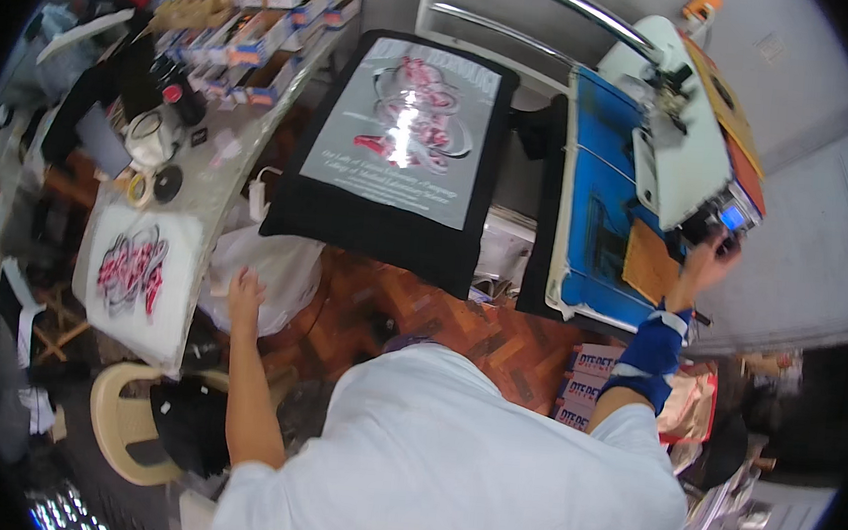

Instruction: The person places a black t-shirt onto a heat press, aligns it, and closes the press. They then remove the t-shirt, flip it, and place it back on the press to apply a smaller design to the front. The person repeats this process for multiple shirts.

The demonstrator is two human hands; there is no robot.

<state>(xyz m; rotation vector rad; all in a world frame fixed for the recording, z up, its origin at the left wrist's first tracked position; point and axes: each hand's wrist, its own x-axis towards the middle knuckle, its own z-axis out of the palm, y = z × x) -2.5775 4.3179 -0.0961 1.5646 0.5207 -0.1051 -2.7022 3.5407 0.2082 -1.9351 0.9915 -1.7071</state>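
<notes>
The control box [733,217] is sitting at the right hand [708,266], its grip unclear; the left hand [245,297] is hanging loosely open, empty, near a plastic bag [289,272]

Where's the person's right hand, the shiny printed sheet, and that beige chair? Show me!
Right hand [710,262]: head view, on the middle of the hand.
Shiny printed sheet [407,134]: head view, near its middle.
Beige chair [108,412]: head view, on its curved frame.
</notes>
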